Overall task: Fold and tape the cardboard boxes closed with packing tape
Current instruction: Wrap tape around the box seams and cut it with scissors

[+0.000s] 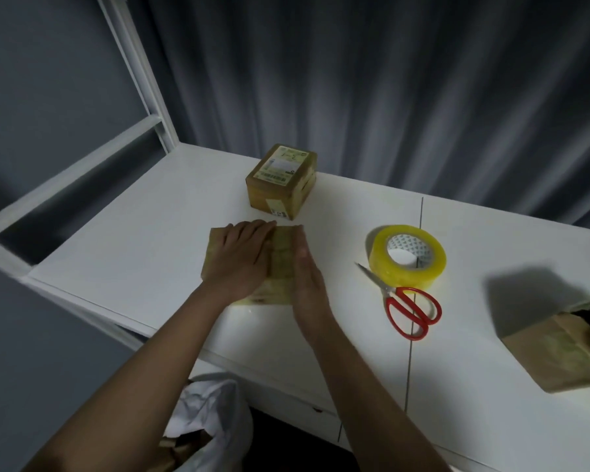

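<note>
- The left hand (241,257) is pressing flat, fingers straight and together, on the cardboard box (280,257) just left of the tape roll (407,255).
- The right hand (309,284) is lying edge-on against the box, fingers straight and together.
- Scissors (407,306) are touching the roll's near side.
- A sealed box (281,180) is sitting behind the roll, to its left.

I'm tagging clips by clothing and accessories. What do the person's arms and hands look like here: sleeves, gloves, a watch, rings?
Both forearms are bare right down to the frame's lower edge, so no sleeves show. The left hand and right hand wear no gloves. No watch, bracelet or ring is visible on either wrist or on the fingers that show, though the light is dim.
</note>
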Action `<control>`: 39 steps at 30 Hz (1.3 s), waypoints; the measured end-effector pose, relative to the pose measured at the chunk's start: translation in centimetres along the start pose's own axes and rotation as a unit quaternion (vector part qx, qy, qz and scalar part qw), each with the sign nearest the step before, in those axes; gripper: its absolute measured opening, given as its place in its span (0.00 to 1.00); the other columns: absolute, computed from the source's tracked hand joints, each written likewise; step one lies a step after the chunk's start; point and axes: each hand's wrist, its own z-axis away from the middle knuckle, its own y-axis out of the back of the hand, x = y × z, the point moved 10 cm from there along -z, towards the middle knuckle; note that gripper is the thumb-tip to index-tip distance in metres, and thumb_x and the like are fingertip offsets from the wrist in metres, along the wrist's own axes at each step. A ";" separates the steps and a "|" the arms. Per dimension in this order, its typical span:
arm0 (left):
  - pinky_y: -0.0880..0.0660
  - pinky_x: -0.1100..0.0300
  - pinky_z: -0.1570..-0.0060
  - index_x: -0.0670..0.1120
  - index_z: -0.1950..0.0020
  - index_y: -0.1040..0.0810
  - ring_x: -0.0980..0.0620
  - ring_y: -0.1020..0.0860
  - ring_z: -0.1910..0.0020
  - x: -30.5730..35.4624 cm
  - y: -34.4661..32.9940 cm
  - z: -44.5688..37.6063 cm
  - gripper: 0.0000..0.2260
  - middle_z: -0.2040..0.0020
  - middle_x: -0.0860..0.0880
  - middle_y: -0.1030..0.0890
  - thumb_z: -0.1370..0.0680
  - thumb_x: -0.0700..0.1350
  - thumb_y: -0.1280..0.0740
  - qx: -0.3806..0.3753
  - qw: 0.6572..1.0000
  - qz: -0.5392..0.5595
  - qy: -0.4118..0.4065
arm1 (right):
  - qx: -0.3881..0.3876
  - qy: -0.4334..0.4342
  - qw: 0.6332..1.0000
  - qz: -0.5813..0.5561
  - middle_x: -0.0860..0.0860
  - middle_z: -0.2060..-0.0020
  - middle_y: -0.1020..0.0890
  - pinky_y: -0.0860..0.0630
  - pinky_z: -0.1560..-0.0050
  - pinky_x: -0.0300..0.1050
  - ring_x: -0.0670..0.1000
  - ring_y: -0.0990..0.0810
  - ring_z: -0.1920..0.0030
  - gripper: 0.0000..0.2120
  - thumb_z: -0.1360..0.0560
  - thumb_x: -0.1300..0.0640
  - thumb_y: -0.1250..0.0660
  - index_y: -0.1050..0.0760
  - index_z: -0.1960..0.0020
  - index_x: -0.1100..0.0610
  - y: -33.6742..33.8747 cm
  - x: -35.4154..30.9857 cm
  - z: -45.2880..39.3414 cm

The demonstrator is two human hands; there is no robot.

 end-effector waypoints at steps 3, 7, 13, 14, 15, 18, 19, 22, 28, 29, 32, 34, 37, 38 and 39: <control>0.53 0.55 0.27 0.51 0.25 0.41 0.53 0.42 0.30 0.2 -0.1 0.1 0.27 0.29 0.52 0.36 0.24 0.50 0.57 0.000 1.000 -0.005 -0.010 | 0.001 0.006 1.000 -0.028 0.44 0.25 0.41 0.38 0.30 0.36 0.44 0.39 0.27 0.29 0.22 0.44 0.49 0.48 0.23 0.48 0.1 -0.2 -0.4; 0.51 0.52 0.27 0.51 0.25 0.43 0.51 0.41 0.30 0.1 -0.3 -0.4 0.28 0.29 0.52 0.36 0.25 0.50 0.58 -0.009 0.999 -0.047 -0.012 | 0.006 -0.022 0.999 -0.034 0.40 0.29 0.37 0.34 0.35 0.34 0.41 0.32 0.32 0.24 0.18 0.46 0.50 0.47 0.23 0.47 0.3 1.0 -1.5; 0.49 0.50 0.28 0.49 0.25 0.43 0.49 0.40 0.31 0.0 -0.6 -0.3 0.28 0.30 0.50 0.35 0.24 0.52 0.59 -0.010 0.997 -0.079 -0.010 | -0.031 -0.116 0.993 0.000 0.44 0.51 0.19 0.24 0.56 0.31 0.42 0.19 0.51 0.25 0.18 0.40 0.58 0.24 0.41 0.45 0.2 3.9 -2.3; 0.49 0.50 0.28 0.49 0.25 0.42 0.49 0.39 0.31 0.0 -0.6 -0.2 0.28 0.30 0.50 0.35 0.24 0.53 0.60 -0.009 0.997 -0.079 -0.009 | -0.047 -0.139 0.989 0.004 0.45 0.51 0.20 0.25 0.59 0.28 0.42 0.20 0.50 0.27 0.18 0.41 0.60 0.26 0.38 0.48 0.1 4.2 -1.9; 0.49 0.50 0.28 0.49 0.25 0.42 0.48 0.39 0.31 0.0 -0.6 -0.1 0.29 0.30 0.50 0.35 0.25 0.54 0.61 -0.006 0.997 -0.082 -0.013 | -0.064 -0.146 0.987 0.018 0.46 0.48 0.21 0.26 0.58 0.27 0.44 0.22 0.46 0.28 0.18 0.41 0.62 0.28 0.35 0.51 0.2 4.1 -1.5; 0.49 0.50 0.28 0.49 0.25 0.42 0.48 0.39 0.31 0.4 -0.4 0.3 0.33 0.30 0.49 0.34 0.27 0.57 0.64 -0.003 0.996 -0.083 -0.025 | -0.081 -0.129 0.987 0.043 0.46 0.37 0.27 0.35 0.44 0.28 0.45 0.31 0.35 0.29 0.18 0.42 0.62 0.34 0.29 0.53 1.1 2.4 -0.9; 0.50 0.50 0.28 0.49 0.24 0.42 0.48 0.39 0.30 0.4 -0.3 0.4 0.31 0.29 0.49 0.35 0.25 0.56 0.62 -0.005 0.997 -0.077 -0.019 | -0.060 -0.107 0.992 0.029 0.44 0.37 0.31 0.37 0.45 0.27 0.43 0.34 0.34 0.25 0.17 0.45 0.60 0.38 0.27 0.54 1.8 1.4 -0.8; 0.51 0.52 0.27 0.47 0.23 0.46 0.48 0.40 0.29 0.6 0.3 0.6 0.24 0.27 0.47 0.36 0.19 0.49 0.51 -0.008 0.998 -0.055 0.001 | 0.005 0.025 1.000 -0.005 0.46 0.26 0.39 0.40 0.38 0.28 0.44 0.38 0.28 0.24 0.17 0.47 0.51 0.49 0.23 0.52 2.5 -2.4 -0.3; 0.50 0.51 0.27 0.44 0.23 0.46 0.47 0.39 0.29 0.3 0.5 0.7 0.27 0.27 0.45 0.36 0.22 0.51 0.54 -0.008 1.000 -0.026 0.006 | -0.064 0.066 0.992 0.086 0.48 0.27 0.38 0.33 0.34 0.34 0.33 0.33 0.35 0.29 0.19 0.56 0.46 0.55 0.22 0.56 -0.8 -0.3 -0.4; 0.49 0.51 0.27 0.44 0.23 0.46 0.47 0.39 0.29 0.2 0.6 0.7 0.28 0.27 0.45 0.36 0.24 0.51 0.54 -0.010 0.999 -0.031 0.010 | -0.077 0.057 0.992 0.077 0.42 0.31 0.38 0.33 0.41 0.26 0.25 0.32 0.41 0.28 0.18 0.60 0.47 0.58 0.23 0.56 -0.8 0.0 -0.4; 0.51 0.51 0.27 0.46 0.24 0.45 0.47 0.40 0.28 0.2 0.5 0.5 0.28 0.27 0.47 0.36 0.23 0.52 0.55 -0.007 0.999 -0.037 0.010 | -0.131 -0.010 0.989 0.067 0.39 0.33 0.39 0.32 0.47 0.24 0.25 0.32 0.43 0.36 0.20 0.62 0.41 0.63 0.24 0.55 -0.3 2.6 1.1; 0.51 0.50 0.27 0.47 0.24 0.42 0.48 0.40 0.28 0.1 0.5 0.3 0.27 0.27 0.47 0.35 0.22 0.53 0.56 0.000 0.999 -0.044 0.003 | -0.165 -0.080 0.972 0.144 0.42 0.27 0.40 0.34 0.39 0.31 0.37 0.34 0.33 0.42 0.23 0.50 0.34 0.60 0.22 0.49 0.3 4.6 2.3; 0.50 0.48 0.28 0.48 0.26 0.38 0.47 0.38 0.29 0.2 0.6 0.3 0.34 0.29 0.48 0.33 0.27 0.58 0.63 0.012 0.998 -0.068 -0.011 | -0.185 -0.075 0.938 0.282 0.36 0.31 0.39 0.40 0.36 0.31 0.39 0.39 0.31 0.38 0.25 0.40 0.35 0.52 0.22 0.45 2.3 3.6 3.0; 0.49 0.48 0.29 0.48 0.26 0.37 0.47 0.37 0.30 0.3 0.6 0.4 0.36 0.29 0.48 0.32 0.29 0.59 0.65 0.019 0.997 -0.075 -0.010 | -0.147 -0.025 0.932 0.330 0.37 0.33 0.38 0.43 0.37 0.27 0.39 0.39 0.32 0.34 0.23 0.43 0.37 0.48 0.22 0.47 3.7 2.1 2.8; 0.50 0.47 0.29 0.48 0.27 0.37 0.47 0.36 0.30 0.5 0.8 0.6 0.37 0.30 0.49 0.32 0.30 0.59 0.66 0.024 0.996 -0.081 -0.005 | -0.084 0.048 0.918 0.385 0.39 0.33 0.35 0.45 0.37 0.24 0.41 0.37 0.32 0.29 0.21 0.47 0.38 0.42 0.24 0.51 5.3 -0.1 2.7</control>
